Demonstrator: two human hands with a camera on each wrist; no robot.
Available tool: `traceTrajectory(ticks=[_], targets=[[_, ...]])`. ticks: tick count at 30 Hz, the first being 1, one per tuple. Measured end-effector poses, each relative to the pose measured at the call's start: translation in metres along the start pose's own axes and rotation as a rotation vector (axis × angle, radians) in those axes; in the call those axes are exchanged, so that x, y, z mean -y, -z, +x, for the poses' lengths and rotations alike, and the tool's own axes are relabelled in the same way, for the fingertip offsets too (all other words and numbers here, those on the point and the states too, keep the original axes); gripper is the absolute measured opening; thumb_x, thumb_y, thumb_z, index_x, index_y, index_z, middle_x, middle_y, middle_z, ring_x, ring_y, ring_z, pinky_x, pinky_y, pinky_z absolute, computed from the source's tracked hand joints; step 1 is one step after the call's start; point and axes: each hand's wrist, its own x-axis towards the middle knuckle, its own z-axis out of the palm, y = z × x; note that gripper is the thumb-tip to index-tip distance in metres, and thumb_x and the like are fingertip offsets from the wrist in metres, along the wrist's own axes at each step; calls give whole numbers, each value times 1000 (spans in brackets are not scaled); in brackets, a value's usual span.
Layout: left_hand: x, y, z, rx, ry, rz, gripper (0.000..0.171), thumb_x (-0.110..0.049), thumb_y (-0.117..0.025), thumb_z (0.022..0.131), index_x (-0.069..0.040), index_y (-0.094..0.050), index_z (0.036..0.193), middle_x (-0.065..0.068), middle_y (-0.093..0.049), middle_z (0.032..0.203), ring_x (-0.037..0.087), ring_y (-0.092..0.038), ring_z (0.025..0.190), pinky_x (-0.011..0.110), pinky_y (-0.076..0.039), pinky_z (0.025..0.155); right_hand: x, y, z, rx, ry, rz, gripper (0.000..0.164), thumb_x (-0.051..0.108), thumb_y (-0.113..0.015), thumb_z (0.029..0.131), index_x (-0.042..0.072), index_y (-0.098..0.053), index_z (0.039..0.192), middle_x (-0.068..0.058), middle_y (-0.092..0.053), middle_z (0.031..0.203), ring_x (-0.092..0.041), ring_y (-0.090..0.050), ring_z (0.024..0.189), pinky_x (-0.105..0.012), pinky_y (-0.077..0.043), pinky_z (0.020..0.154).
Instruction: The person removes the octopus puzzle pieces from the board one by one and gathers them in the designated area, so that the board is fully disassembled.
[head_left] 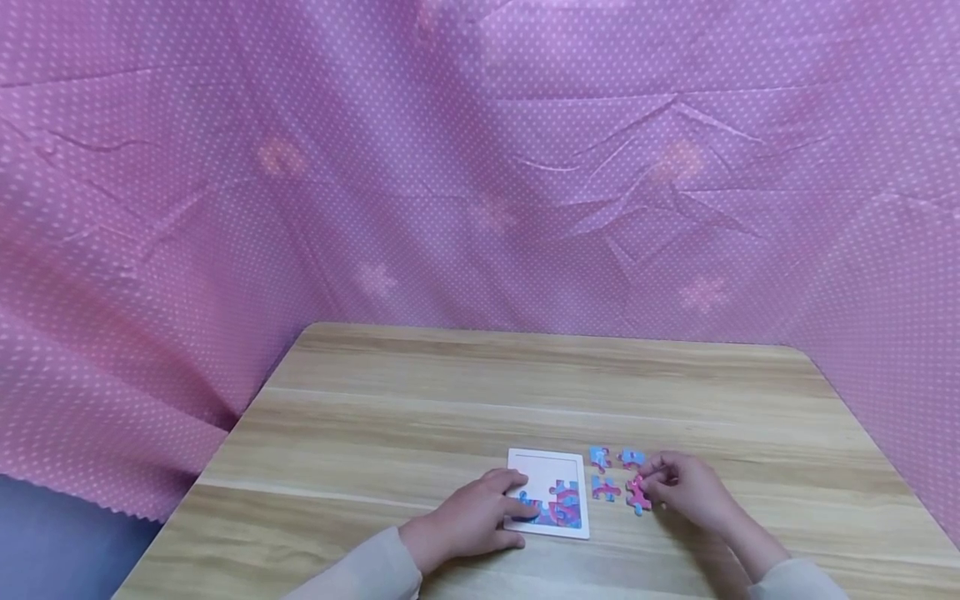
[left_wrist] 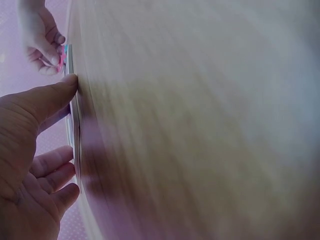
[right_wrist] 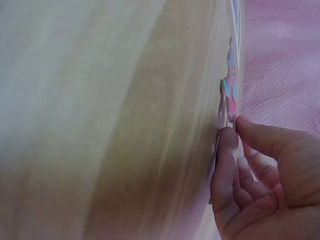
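Note:
A square white puzzle tray lies on the table, its near part filled with joined pink, purple and blue jigsaw pieces. My left hand rests at the tray's left side, fingers spread, with one finger over the fitted pieces. In the left wrist view, its fingertips meet the thin tray edge. To the right of the tray, my right hand pinches a pink jigsaw piece with a blue tab between thumb and fingers. The right wrist view shows this piece tilted close over the tabletop.
Three loose jigsaw pieces lie between tray and right hand: a blue and pink one, another at the back, and one nearer. The wooden table has rounded far corners. Pink dotted cloth hangs around it.

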Motion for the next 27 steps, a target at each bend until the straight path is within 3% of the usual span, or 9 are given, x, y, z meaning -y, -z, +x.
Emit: traceTrajectory(ticks=[7, 12, 19, 24, 27], targets=[[0, -1, 2, -6, -7, 22, 40, -40, -69, 86, -28, -65, 124, 8, -49, 137, 23, -41, 129, 33, -37, 103, 2, -2, 3, -26, -30, -20, 16, 1, -74, 77, 6, -65, 89, 2, -65, 76, -15, -60, 68, -25, -52, 53], [-1, 0, 2, 14, 7, 15, 40, -41, -68, 86, -29, -64, 125, 7, -48, 138, 22, -40, 130, 34, -37, 103, 10, -4, 6, -37, -17, -59, 16, 6, -75, 77, 9, -66, 89, 5, -65, 77, -13, -61, 74, -27, -53, 66], [-3, 1, 6, -1, 7, 23, 41, -43, -68, 86, -29, -64, 124, 6, -49, 137, 22, -41, 129, 34, -38, 103, 22, -18, 18, 18, 72, -13, 14, 7, -74, 80, 8, -67, 93, 5, -64, 79, -13, -59, 72, -24, -51, 63], [-8, -2, 11, -50, -47, 49, 40, -41, -68, 86, -27, -65, 124, 8, -51, 134, 21, -44, 126, 31, -40, 100, 31, -28, 25, 91, 150, 26, 14, 9, -72, 83, 7, -67, 96, 3, -65, 83, -14, -60, 73, -24, -52, 60], [-12, -4, 14, -69, -76, 64, 39, -41, -68, 86, -27, -66, 123, 9, -52, 133, 22, -46, 124, 31, -41, 99, 37, -32, 29, 90, 192, -27, 14, 12, -73, 83, 11, -68, 95, 7, -66, 84, -11, -60, 75, -22, -50, 66]])
